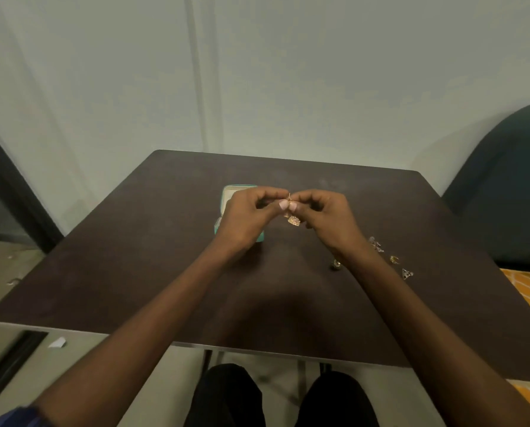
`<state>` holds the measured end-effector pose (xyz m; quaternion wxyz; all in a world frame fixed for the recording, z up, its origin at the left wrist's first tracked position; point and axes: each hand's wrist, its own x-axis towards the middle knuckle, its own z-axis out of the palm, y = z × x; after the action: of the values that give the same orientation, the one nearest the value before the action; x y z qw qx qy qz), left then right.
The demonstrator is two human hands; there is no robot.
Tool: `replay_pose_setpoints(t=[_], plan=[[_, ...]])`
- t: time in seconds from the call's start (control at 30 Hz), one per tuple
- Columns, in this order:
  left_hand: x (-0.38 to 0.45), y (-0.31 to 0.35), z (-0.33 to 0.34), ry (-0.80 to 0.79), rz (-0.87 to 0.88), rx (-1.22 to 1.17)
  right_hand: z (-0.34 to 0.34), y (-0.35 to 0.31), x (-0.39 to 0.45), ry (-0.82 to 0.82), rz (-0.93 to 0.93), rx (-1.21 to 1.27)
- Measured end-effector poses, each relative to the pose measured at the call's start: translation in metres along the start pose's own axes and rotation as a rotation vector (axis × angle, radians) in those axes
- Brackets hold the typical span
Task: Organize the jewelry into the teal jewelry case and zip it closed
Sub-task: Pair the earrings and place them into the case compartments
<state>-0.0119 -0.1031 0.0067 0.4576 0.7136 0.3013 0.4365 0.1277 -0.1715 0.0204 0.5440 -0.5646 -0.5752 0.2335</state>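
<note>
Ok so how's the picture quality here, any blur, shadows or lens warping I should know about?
Head view: wide-angle warping bows the table edges; lighting is dim and even, no glare. A soft shadow lies on the table beneath the arms. The gold earring pinched by the left hand and right hand is small and soft, its detail unreadable; the loose jewelry is tiny too.

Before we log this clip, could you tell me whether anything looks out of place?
Nothing on the table stands out: both hands, left and right, pinch a gold earring beside the open teal case. Only a white paper scrap lies on the floor.
</note>
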Motion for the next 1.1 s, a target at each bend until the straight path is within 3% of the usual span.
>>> replay_pose_setpoints(t=[0.33, 0.5, 0.7, 1.1], plan=[[0.001, -0.019, -0.049, 0.210, 0.029, 0.076, 0.057, -0.001, 0.030, -0.077, 0.051, 0.016], [0.004, -0.031, -0.064, 0.207, -0.144, -0.018, 0.080, 0.014, 0.038, -0.020, 0.209, 0.115], [-0.001, -0.051, -0.076, 0.135, -0.329, -0.075, 0.096, 0.035, 0.033, -0.016, 0.277, 0.018], [-0.005, -0.077, -0.076, 0.009, -0.435, 0.447, 0.105, 0.054, 0.018, -0.111, 0.324, -0.076]])
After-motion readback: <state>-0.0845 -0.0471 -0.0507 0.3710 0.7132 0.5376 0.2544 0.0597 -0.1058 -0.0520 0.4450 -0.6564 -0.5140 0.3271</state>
